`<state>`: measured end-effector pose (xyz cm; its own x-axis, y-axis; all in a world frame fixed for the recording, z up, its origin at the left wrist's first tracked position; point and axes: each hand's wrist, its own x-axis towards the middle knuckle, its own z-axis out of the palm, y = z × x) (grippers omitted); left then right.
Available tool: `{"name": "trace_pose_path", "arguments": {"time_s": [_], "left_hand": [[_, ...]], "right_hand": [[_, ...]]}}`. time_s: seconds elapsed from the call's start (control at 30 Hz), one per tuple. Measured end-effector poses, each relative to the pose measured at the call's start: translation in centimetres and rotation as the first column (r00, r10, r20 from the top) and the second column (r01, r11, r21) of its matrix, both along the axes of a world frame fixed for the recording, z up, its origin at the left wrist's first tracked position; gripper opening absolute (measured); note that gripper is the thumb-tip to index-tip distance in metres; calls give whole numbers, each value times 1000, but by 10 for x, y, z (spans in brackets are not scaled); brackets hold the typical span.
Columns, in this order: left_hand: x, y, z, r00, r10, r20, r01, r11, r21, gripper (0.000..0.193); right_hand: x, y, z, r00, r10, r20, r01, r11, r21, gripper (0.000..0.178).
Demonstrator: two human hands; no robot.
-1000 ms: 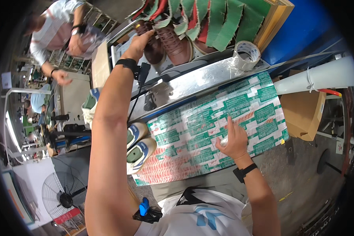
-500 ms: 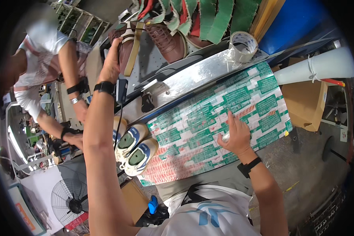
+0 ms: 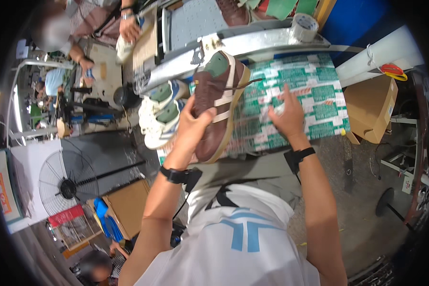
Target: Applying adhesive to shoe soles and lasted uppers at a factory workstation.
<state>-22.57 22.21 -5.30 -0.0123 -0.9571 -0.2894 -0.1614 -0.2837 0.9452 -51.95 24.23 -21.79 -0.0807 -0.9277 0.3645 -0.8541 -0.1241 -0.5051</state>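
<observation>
A brown sneaker (image 3: 215, 136) with pale side stripes, a gum-coloured sole and a green lining is gripped around its upper by my left hand (image 3: 193, 126). The toe points toward me, and a loose lace sticks out to the right. Over the worktop (image 3: 319, 102), covered in green and white printed tape, my right hand (image 3: 290, 117) hovers with thumb and index finger apart; its other fingers partly curl. To the left of the held shoe sits a pair of white and blue sneakers (image 3: 159, 136) with green linings.
A metal-edged conveyor (image 3: 195, 26) runs along the far side, with another brown sneaker (image 3: 233, 13) on it. A clear tape roll (image 3: 304, 27) stands on its rail. A cardboard box (image 3: 374, 112) is at right, a fan (image 3: 67, 188) at left. Co-workers are at the left.
My left hand has come back from the conveyor, bringing a brown sneaker over the worktop. My right hand stays over the taped surface. The view has shifted, and the co-worker's arms have moved.
</observation>
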Motion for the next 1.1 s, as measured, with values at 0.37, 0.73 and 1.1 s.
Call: {"name": "trace_pose_path", "arguments": {"time_s": [0.37,0.73,1.1], "left_hand": [[13,62,-87,999,-38,23,35,995,96,58],[12,-78,-59,818,-447,362,522,841,-142,81],[23,-98,-82,731,-584,354,634,773,-34,85]], "right_hand": [[66,121,72,886,123,447,-194,974,118,90],[119,88,114,859,507,70,-508,826,244,87],[200,102,128,740,469,482,-635,722,273,76]]}}
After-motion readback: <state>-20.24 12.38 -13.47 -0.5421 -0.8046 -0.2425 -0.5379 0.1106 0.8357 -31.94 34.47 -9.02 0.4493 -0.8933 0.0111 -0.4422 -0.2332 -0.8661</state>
